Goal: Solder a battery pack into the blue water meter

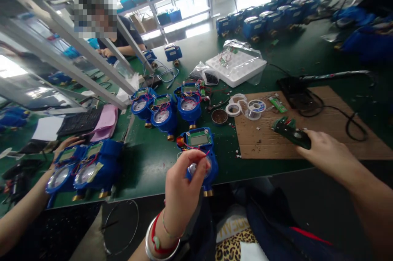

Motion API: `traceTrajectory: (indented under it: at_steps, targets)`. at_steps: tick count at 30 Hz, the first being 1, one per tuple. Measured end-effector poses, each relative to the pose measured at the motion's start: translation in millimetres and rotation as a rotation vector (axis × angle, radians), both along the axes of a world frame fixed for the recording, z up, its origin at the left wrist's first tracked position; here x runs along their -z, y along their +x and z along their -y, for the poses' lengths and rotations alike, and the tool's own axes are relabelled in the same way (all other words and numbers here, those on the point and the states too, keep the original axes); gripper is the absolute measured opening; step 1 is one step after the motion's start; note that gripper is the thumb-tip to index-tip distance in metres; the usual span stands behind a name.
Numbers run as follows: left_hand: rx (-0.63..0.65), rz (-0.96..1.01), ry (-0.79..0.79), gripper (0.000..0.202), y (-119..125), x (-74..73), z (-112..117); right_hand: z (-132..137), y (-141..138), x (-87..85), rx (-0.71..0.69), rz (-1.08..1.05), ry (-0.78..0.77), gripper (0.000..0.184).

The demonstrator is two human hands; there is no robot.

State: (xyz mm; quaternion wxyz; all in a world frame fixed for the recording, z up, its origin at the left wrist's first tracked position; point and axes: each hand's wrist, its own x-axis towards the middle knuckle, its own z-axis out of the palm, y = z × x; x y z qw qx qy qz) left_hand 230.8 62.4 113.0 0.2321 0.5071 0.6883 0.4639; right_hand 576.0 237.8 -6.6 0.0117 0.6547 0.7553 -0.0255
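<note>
My left hand (pixel 183 185) pinches 1 thin red wire (pixel 208 154) above the smooth blue meter (pixel 213 167), half hiding its round dial (pixel 192 168), while my right hand (pixel 333 155) grips a dark green tool (pixel 293 133), its far end indistinct.

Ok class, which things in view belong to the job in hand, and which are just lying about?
In hand:
blue meter, under the left hand
green tool, held in the right hand

Seemingly just lying about:
black keyboard
pink bundle
white sheet
</note>
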Motion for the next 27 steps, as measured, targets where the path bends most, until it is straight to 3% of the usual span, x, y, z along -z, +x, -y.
traceTrajectory:
  at_steps: [6,9,14,17,20,23,27]
  targets:
    - [0.077,-0.508,0.279,0.011,6.7,1.7,-6.5,-5.3,-7.2,-10.4,-0.005,-0.019,0.076,0.05]
    - [0.086,-0.627,0.311,0.014,13.0,-1.9,-10.7,-13.9,-22.7,-18.5,-0.073,-0.07,0.125,0.054]
    - [0.173,-0.54,0.24,0.014,21.4,-6.7,-19.6,-51.6,-75.5,-29.8,-0.311,-0.321,0.292,0.063]
    - [0.136,-0.506,0.19,0.011,23.7,-6.6,-25.8,-78.5,-106.9,-27.9,-0.334,-0.388,0.285,0.068]
    - [0.102,-0.416,0.101,0.007,25.3,-5.6,-31.4,-92.4,-121.8,-22.7,-0.347,-0.406,0.242,0.061]
    - [0.101,-0.31,0.015,0.007,26.8,-4.9,-36.2,-84.5,-120.5,-19.7,-0.351,-0.429,0.228,0.054]
    - [0.126,-0.269,-0.045,0.008,29.5,-3.7,-43.1,-48.4,-112.1,-19.6,-0.415,-0.462,0.18,0.054]
